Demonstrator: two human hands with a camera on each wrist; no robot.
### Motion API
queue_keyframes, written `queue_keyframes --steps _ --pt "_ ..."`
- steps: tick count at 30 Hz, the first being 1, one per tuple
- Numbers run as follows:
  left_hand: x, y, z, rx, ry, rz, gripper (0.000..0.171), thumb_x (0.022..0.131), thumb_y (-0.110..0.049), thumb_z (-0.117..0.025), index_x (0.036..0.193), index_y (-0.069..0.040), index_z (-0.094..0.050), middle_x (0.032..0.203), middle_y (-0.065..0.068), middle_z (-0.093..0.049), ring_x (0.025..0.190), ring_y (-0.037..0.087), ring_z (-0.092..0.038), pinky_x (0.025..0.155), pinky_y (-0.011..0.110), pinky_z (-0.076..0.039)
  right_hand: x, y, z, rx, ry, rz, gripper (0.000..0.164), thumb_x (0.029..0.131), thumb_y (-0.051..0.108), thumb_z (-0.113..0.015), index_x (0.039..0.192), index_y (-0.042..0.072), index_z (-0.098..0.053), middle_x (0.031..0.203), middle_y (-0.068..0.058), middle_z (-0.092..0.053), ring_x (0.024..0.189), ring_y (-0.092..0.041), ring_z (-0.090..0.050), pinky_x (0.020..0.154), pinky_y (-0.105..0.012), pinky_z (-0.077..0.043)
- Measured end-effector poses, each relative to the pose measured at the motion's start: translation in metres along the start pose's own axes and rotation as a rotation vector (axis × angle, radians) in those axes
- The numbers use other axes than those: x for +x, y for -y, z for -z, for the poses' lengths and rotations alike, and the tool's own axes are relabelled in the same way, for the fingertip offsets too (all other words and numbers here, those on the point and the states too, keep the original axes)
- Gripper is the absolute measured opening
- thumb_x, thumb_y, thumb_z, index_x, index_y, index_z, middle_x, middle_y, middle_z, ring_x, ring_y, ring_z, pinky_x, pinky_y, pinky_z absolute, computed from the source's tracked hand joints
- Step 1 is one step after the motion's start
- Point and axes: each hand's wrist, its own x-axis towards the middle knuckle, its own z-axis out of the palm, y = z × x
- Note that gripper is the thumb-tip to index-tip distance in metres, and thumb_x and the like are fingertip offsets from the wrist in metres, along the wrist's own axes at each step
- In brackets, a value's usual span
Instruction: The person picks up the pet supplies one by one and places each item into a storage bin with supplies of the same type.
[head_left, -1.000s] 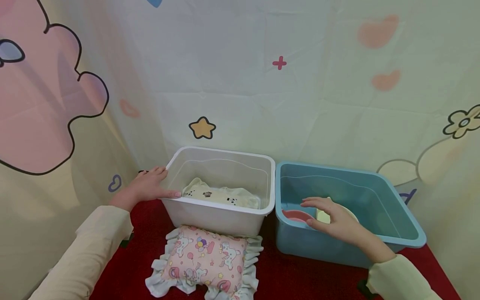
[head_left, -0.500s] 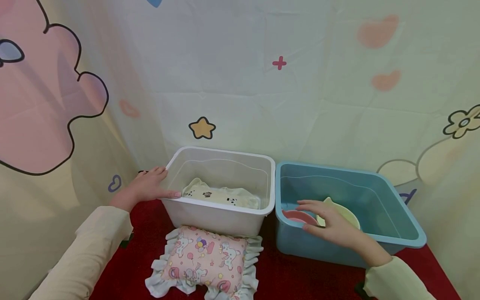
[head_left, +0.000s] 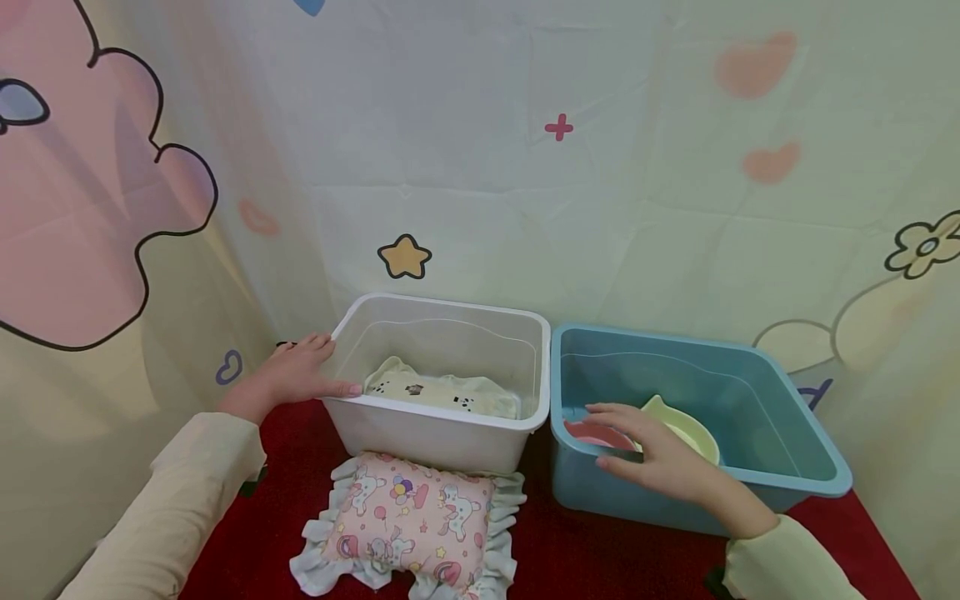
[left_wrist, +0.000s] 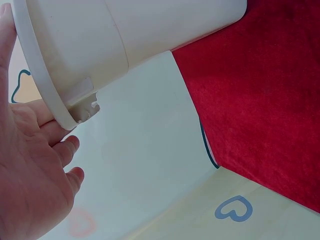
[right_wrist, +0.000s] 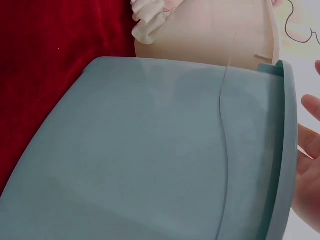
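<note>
Nearest the wearer, two pale sleeves (head_left: pixel 187 479) reach in from the lower corners, and between them lies a pink pillow (head_left: pixel 412 521) printed with unicorns, balloons and rainbows, edged in white ruffles. To its right, the right hand (head_left: pixel 660 450) spans the front rim of a blue bin (head_left: pixel 622 492) with its palm down — the thumb points off in front of the rim, well apart from the loosely extended fingers, which hang over the interior, and the hand has hold of nothing. Just under those fingers, tucked against the bin's front left corner, sits a pink bowl (head_left: pixel 592 432), partly hidden by the hand and the rim; whether a fingertip touches it, I cannot tell. Beyond the knuckles a pale yellow-green bowl (head_left: pixel 701 437) with a pointed ear leans into view. The left hand (head_left: pixel 296 375) rests on the near left corner of a white bin (head_left: pixel 420 435), thumb along the front rim, the other fingers spread loosely across the left one. Inside that bin lies a cream cloth (head_left: pixel 442 396) with a wavy edge and small dark animal prints. Both bins stand side by side on a deep red velvety cover (head_left: pixel 630 554). Behind them hangs a creased white backdrop (head_left: pixel 480 108) — printed with a yellow star (head_left: pixel 405 257), soft red hearts and a large pink shape at left.
</note>
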Motion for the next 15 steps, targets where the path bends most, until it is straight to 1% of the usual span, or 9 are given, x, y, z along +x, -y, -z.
queue_keyframes --steps 4,8,11,15 --pt "0.0001 -0.0002 -0.0001 0.005 0.002 0.002 0.103 0.071 -0.067 -0.053 0.135 0.008 -0.024 0.140 0.030 -0.022 0.129 0.045 -0.016 0.100 0.063 -0.012 -0.0002 0.0012 -0.0014 0.007 0.020 0.008 0.052 0.079 0.022 -0.064 0.126 0.011 -0.046 0.128 -0.011 -0.049 0.113 -0.029 -0.048 0.081 -0.046 -0.048" --pt "-0.0001 -0.0009 0.0003 0.010 0.002 0.001 0.103 0.071 -0.067 -0.053 0.135 0.008 -0.025 0.140 0.030 -0.022 0.129 0.045 -0.016 0.100 0.063 -0.012 0.0006 0.0026 -0.0023 0.001 0.037 0.046 0.049 0.080 0.020 -0.064 0.126 0.013 -0.048 0.128 -0.009 -0.049 0.114 -0.026 -0.047 0.082 -0.041 -0.049" --pt "-0.0003 -0.0013 0.0009 0.019 0.001 -0.003 0.102 0.071 -0.067 -0.052 0.135 0.008 -0.025 0.140 0.030 -0.023 0.129 0.045 -0.017 0.100 0.063 -0.013 0.0012 0.0040 -0.0030 -0.004 0.058 0.070 0.046 0.081 0.021 -0.063 0.125 0.014 -0.050 0.130 -0.008 -0.048 0.116 -0.026 -0.045 0.084 -0.040 -0.048" --pt "-0.0009 -0.0026 0.0019 0.022 0.000 -0.005 0.101 0.071 -0.066 -0.053 0.135 0.008 -0.026 0.139 0.030 -0.024 0.129 0.044 -0.018 0.100 0.063 -0.013 0.0013 0.0066 -0.0041 -0.034 0.069 0.100 0.045 0.081 0.022 -0.063 0.124 0.012 -0.051 0.132 -0.008 -0.046 0.119 -0.025 -0.043 0.087 -0.041 -0.046"
